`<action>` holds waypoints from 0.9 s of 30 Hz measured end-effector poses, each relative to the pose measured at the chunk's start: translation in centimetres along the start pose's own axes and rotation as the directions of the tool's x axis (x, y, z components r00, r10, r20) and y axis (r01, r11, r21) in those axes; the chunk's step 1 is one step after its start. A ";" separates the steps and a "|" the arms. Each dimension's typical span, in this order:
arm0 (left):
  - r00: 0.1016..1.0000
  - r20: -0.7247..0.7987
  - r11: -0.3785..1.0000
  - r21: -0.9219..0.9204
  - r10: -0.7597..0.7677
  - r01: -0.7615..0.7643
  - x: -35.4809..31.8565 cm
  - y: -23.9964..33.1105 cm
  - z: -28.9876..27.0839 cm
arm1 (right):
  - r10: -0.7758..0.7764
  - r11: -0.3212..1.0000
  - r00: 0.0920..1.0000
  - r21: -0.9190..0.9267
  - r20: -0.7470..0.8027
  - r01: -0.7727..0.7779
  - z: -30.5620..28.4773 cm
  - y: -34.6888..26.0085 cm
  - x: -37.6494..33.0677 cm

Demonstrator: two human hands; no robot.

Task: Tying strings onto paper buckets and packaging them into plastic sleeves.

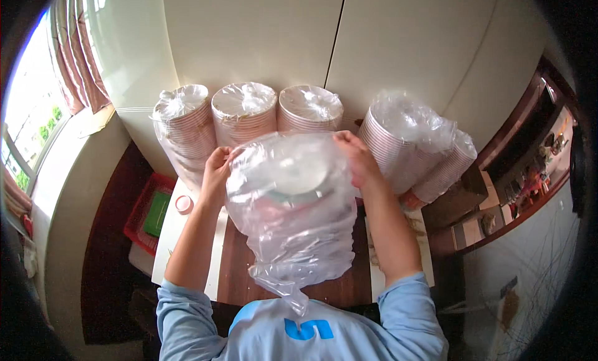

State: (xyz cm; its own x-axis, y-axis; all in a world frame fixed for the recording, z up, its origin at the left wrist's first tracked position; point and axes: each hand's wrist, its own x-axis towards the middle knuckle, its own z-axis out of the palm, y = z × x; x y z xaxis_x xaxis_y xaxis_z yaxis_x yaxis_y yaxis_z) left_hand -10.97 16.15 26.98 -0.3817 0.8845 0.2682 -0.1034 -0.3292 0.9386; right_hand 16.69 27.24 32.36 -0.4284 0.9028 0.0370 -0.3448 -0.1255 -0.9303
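A large clear plastic bag (pixel 299 242) is stretched between my two hands above the table, its gathered tail hanging toward my chest. My left hand (pixel 219 168) grips the bag's upper left edge. At the upper right edge, my right hand (pixel 358 156) is closed on the same bag and a little blurred. Through the film a pale round shape shows, with a faint pink patch below it. I cannot make out whether this lies inside the bag or behind it.
Beyond the bag stand bagged stacks of pinkish-white paper cups or bowls: a left stack (pixel 187 133), a middle stack (pixel 244 115), another stack (pixel 310 109), and more stacks (pixel 398 143) to the right. A small round lid (pixel 184 204) lies on the table (pixel 165 246). A red basket (pixel 134 218) sits at left.
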 end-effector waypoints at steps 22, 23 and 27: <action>0.968 0.054 0.968 -0.041 -0.245 0.247 -6.2 -13.4 -5.8 | 0.101 0.274 0.994 -0.962 0.040 0.011 -13.6 32.5 -8.0; 0.968 0.071 0.969 -0.045 -0.240 0.243 -10.3 -15.9 -4.1 | 0.109 0.250 0.994 -0.968 -0.011 -0.038 -14.6 32.5 -8.1; 0.977 0.022 0.976 -0.040 -0.214 0.215 -8.1 -15.0 -4.5 | -0.127 0.509 0.989 -0.861 -0.078 -0.002 -10.3 21.2 -5.6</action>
State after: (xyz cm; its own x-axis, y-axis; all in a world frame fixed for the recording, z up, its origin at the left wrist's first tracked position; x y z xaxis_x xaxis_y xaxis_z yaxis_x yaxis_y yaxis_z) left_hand -10.52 12.44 9.79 -0.3302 0.9416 0.0661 -0.2195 -0.1447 0.9648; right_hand 20.40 23.74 8.64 -0.3152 0.9406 0.1261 0.5444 0.2880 -0.7878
